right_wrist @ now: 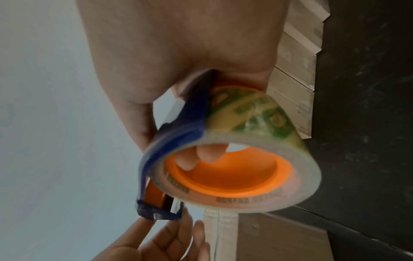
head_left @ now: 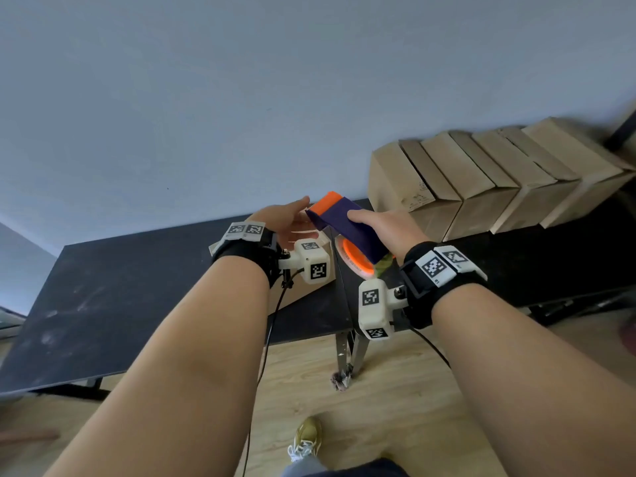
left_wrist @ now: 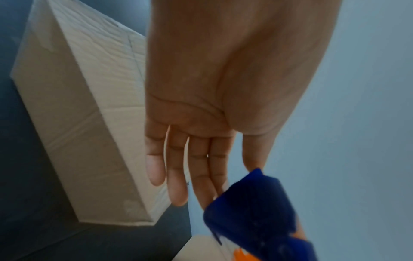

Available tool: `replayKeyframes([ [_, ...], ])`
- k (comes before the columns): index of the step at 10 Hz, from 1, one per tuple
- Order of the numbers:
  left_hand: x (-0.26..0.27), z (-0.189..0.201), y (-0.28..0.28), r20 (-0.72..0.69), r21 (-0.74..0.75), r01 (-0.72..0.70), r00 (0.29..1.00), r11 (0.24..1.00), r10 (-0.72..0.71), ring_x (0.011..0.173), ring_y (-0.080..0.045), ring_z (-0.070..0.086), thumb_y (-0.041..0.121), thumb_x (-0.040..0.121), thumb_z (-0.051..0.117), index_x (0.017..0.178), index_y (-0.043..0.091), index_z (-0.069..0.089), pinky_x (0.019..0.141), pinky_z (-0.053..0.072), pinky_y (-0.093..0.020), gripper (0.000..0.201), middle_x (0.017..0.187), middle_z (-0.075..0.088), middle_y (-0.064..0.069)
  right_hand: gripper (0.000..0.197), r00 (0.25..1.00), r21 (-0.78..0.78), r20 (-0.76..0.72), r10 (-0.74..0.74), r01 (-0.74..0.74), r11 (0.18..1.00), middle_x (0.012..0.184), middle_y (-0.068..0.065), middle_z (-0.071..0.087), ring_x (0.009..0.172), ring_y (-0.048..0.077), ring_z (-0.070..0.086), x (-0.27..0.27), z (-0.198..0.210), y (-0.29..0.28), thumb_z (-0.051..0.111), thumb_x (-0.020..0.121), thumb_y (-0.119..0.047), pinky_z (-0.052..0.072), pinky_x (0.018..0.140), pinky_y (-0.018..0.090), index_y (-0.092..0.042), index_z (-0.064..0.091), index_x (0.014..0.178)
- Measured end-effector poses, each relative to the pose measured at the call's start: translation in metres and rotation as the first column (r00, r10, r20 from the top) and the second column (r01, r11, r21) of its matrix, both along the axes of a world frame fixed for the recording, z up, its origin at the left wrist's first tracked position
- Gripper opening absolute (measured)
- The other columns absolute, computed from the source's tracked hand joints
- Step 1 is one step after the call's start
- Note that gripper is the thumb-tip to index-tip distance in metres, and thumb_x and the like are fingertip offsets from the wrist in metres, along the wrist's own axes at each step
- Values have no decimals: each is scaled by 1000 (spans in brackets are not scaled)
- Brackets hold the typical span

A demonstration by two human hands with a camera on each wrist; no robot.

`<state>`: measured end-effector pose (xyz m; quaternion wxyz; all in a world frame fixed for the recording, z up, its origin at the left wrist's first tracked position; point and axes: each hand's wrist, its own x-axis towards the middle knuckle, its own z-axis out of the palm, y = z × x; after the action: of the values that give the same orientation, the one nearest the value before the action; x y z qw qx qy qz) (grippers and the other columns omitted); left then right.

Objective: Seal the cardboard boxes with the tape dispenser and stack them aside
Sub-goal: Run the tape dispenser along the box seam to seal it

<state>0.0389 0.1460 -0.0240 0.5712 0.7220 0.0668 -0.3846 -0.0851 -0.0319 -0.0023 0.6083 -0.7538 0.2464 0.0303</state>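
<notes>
My right hand [head_left: 378, 222] grips a blue and orange tape dispenser [head_left: 347, 225] loaded with a clear tape roll [right_wrist: 257, 123], held in the air above the table. Its fingers [right_wrist: 208, 151] curl through the orange core [right_wrist: 234, 176]. My left hand [head_left: 285, 218] is open with straight fingers [left_wrist: 178, 167], reaching to the dispenser's front end [right_wrist: 158, 213], fingertips close to the cutter. A cardboard box [left_wrist: 85, 114] lies on the black table [head_left: 120, 297] under the left hand, mostly hidden in the head view.
A row of several closed cardboard boxes [head_left: 481, 180] stands along the wall at the back right. The left part of the black table stretches to the left. Wooden floor [head_left: 378, 390] and my shoe [head_left: 306, 438] lie below the table's front edge.
</notes>
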Motion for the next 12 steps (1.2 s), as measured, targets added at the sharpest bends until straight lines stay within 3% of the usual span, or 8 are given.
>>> replayKeyframes([
  [2, -18, 8, -14, -110, -33, -76, 991, 997, 72, 76, -20, 56, 33, 97, 52, 85, 6, 56, 105, 38, -37, 30, 85, 61, -8, 35, 1000, -1, 0, 19, -19, 1000, 83, 3, 71, 75, 18, 65, -10, 0, -6, 73, 79, -44, 45, 64, 25, -11, 70, 91],
  [3, -22, 10, -15, -149, -19, -97, 984, 995, 93, 89, -19, 58, 16, 97, 53, 91, 5, 59, 107, 37, -31, 15, 99, 61, -6, 35, 999, 5, 17, 36, -36, 999, 84, 5, 72, 74, 18, 65, -19, -1, -9, 74, 79, -42, 46, 64, 25, -9, 71, 91],
  [5, -40, 6, -17, -133, -22, -130, 983, 991, 126, 79, -16, 56, 12, 99, 48, 89, 3, 57, 108, 35, -29, 16, 86, 59, -6, 28, 998, 28, 30, 46, -47, 999, 79, 2, 70, 70, 16, 64, -33, 5, -17, 74, 81, -39, 44, 60, 23, -12, 69, 85],
  [7, -54, 6, -22, -69, 69, -110, 991, 992, 114, 70, -16, 47, 4, 95, 47, 71, 11, 46, 76, 45, -27, 25, 77, 47, -6, 30, 997, -13, 16, 82, -81, 997, 78, 2, 70, 71, 17, 65, -42, 5, -24, 74, 80, -42, 46, 61, 24, -13, 68, 83],
  [8, -57, 10, -31, 51, 114, -160, 987, 980, 156, 65, -15, 60, -1, 92, 53, 74, 7, 53, 69, 50, -24, 20, 73, 61, -7, 31, 997, -31, 5, 72, -72, 997, 77, 2, 69, 67, 15, 64, -45, 6, -25, 74, 80, -42, 47, 60, 23, -12, 67, 81],
  [9, -65, 14, -33, 160, 168, -175, 976, 970, 149, 70, -14, 63, 1, 89, 60, 74, 9, 56, 84, 53, -26, 18, 63, 67, -1, 30, 997, -53, 4, 76, -76, 996, 77, 1, 68, 67, 15, 63, -48, 7, -24, 73, 81, -43, 47, 60, 24, -14, 65, 79],
  [11, -44, 13, -27, 299, 44, -470, 848, 882, 437, 67, -10, 57, 10, 89, 60, 78, 18, 54, 59, 50, -16, 15, 82, 59, 1, 30, 999, -101, -20, 48, -50, 994, 83, 6, 72, 77, 21, 68, -47, 6, -21, 75, 77, -42, 55, 76, 34, -12, 67, 79],
  [12, -18, 13, -17, 510, 409, -351, 854, 842, 109, 69, -17, 53, 13, 93, 48, 74, 18, 48, 60, 40, -18, 20, 74, 52, 2, 38, 997, -134, -63, 36, -44, 990, 86, 9, 73, 81, 25, 70, -44, 4, -25, 76, 75, -43, 55, 80, 36, -8, 68, 88],
])
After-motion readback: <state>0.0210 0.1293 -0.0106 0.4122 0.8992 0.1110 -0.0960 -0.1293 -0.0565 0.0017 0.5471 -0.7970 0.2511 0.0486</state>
